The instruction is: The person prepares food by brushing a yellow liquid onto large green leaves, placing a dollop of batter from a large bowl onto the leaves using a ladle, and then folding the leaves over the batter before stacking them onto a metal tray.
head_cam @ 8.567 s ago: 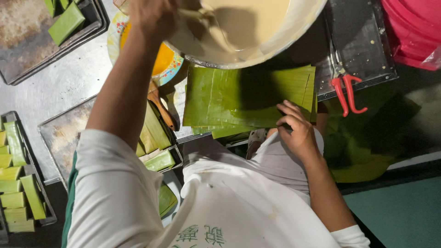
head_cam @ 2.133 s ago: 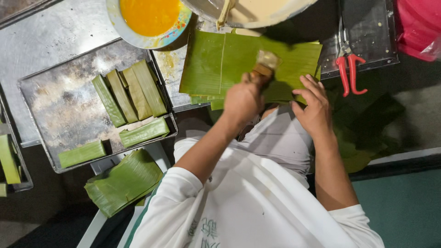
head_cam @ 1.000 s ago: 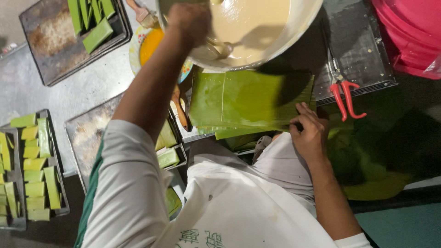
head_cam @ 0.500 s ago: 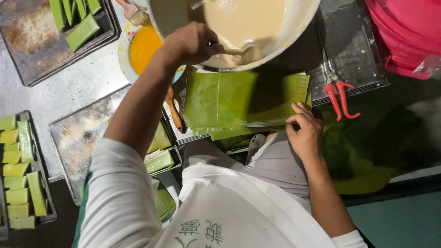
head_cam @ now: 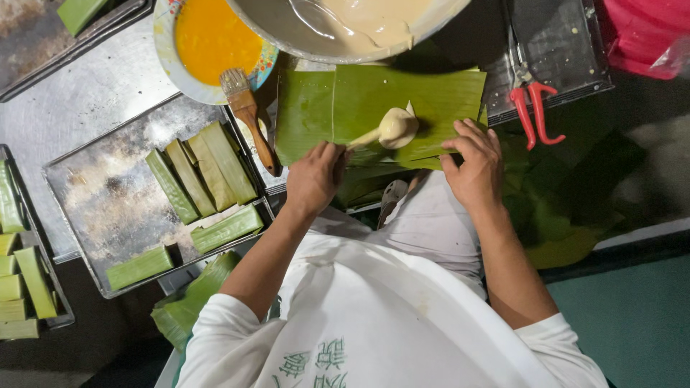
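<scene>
My left hand grips the handle of a spoon heaped with pale batter, and the spoon's bowl rests on a flat green banana leaf. My right hand presses open-fingered on the leaf's near right edge. Just beyond the leaf stands a large metal bowl holding more pale batter and another utensil.
A plate of orange liquid and a wooden brush lie at the left of the leaf. A metal tray holds several wrapped green parcels; more parcels sit at far left. Red scissors and a pink bag are at right. Folded leaves lie near my left elbow.
My left hand has come down from the batter bowl and brought a spoonful of batter onto the banana leaf. My right hand has stayed on the leaf's edge.
</scene>
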